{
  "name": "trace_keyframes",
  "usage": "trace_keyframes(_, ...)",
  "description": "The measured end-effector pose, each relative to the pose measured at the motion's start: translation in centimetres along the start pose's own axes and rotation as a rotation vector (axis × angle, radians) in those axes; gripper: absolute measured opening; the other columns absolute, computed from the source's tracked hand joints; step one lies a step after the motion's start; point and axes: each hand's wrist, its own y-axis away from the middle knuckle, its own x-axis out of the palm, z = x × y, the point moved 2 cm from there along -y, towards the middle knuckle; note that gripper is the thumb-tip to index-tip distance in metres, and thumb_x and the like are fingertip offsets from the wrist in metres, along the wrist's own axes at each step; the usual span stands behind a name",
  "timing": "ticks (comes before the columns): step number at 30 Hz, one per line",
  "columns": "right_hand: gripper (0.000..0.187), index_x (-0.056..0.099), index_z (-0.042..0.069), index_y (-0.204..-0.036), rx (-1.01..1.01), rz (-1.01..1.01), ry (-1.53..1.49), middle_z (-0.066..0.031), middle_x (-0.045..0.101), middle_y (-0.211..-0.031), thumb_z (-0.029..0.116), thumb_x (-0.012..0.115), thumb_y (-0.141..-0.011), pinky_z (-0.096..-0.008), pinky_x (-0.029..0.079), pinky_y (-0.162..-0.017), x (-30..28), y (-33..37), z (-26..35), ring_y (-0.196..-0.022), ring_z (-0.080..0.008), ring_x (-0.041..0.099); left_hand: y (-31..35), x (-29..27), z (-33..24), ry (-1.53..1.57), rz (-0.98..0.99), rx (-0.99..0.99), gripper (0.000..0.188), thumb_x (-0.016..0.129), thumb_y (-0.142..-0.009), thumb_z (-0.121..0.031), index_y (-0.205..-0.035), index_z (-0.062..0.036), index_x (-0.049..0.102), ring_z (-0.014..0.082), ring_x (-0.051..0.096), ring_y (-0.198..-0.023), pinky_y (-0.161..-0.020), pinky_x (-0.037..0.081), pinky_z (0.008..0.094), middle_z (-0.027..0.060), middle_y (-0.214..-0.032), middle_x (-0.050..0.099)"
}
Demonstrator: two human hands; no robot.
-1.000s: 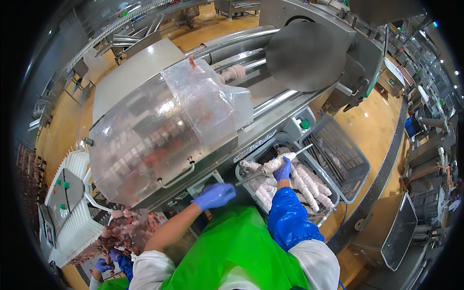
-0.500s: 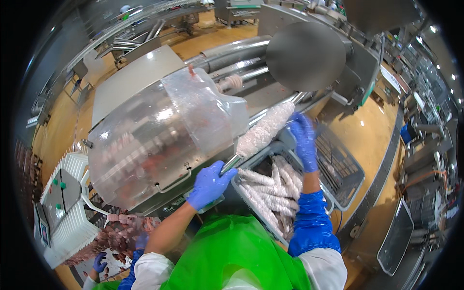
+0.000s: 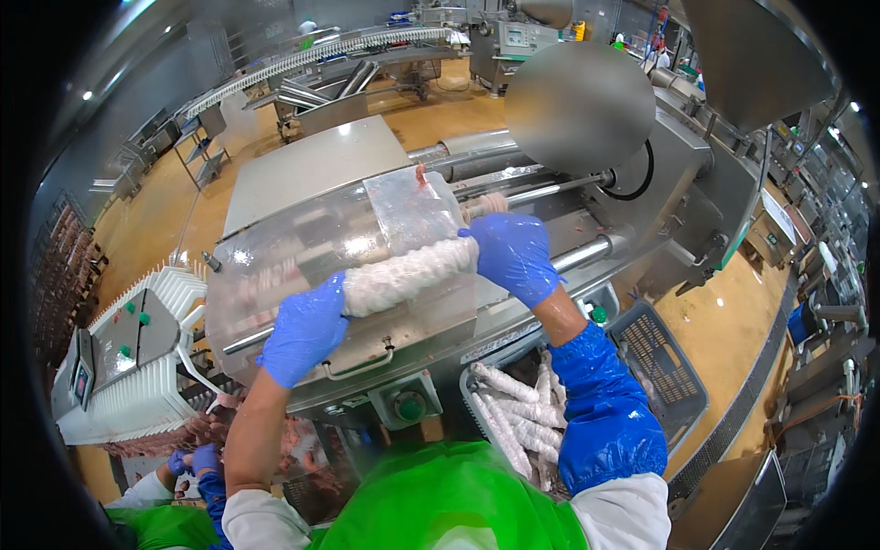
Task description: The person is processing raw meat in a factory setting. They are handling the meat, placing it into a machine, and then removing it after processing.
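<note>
A thick roll of white, gathered sausage casing (image 3: 403, 273) lies across both my gloved hands, over the machine's clear cover (image 3: 275, 261). My left hand (image 3: 304, 328) is closed around its left end, where a thin metal rod (image 3: 246, 342) sticks out past the fingers. Around the right end, my right hand (image 3: 515, 259) is wrapped, with the thumb side on the casing. Below my right forearm, a grey crate (image 3: 474, 403) holds several similar white casing sticks (image 3: 522, 414), partly hidden by my sleeve.
A second grey crate (image 3: 674, 371) stands right of the first. The steel machine's green button (image 3: 410, 406) faces me. At lower left, a co-worker's gloved hands (image 3: 191, 460) are near meat links and a white-hooked conveyor (image 3: 147, 376). A blurred grey disc covers part of the machine.
Both hands have carried the casing roll up and left, from beside the crate to over the clear cover. My right hand has moved from below the roll onto its right end.
</note>
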Motion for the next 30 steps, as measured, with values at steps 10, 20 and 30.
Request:
trace_keyframes(10, 0.069, 0.045, 0.016, -0.134, -0.064, -0.002, -0.215, -0.0151, 0.059, -0.103, 0.022, 0.075, -0.072, -0.0480, 0.052, -0.078, 6.0, -11.2, -4.6, -0.099, -0.0352, 0.060, 5.0, -2.7, 10.6, -0.231, -0.347, -0.325, 0.031, 0.070, -0.085, -0.034, -0.085, -0.0052, 0.058, 0.0373, 0.059, -0.064, -0.057, 0.045, 0.0429, 0.0171, -0.070, 0.060)
trace_keyframes(20, 0.014, 0.068, 0.011, -0.083, -0.395, 0.181, 0.084, -0.0154, 0.062, -0.098, 0.024, 0.068, -0.079, -0.0446, 0.054, -0.068, 9.7, -13.2, -2.1, -0.084, -0.0335, 0.066, 4.6, -2.3, 11.8, -0.174, -0.333, -0.398, 0.036, 0.065, -0.088, -0.037, -0.080, -0.0044, 0.052, 0.0382, 0.054, -0.060, -0.055, 0.042, 0.0435, 0.0176, -0.065, 0.054)
trace_keyframes(30, 0.018, 0.065, 0.004, -0.088, 0.225, 0.009, -0.346, -0.0209, 0.063, -0.078, 0.017, 0.061, -0.076, -0.0443, 0.049, -0.065, 4.8, -7.8, -4.2, -0.074, -0.0389, 0.063, 5.1, -4.0, 12.4, -0.122, -0.259, -0.452, 0.039, 0.064, -0.088, -0.039, -0.081, -0.0033, 0.051, 0.0398, 0.053, -0.063, -0.058, 0.041, 0.0447, 0.0189, -0.067, 0.054)
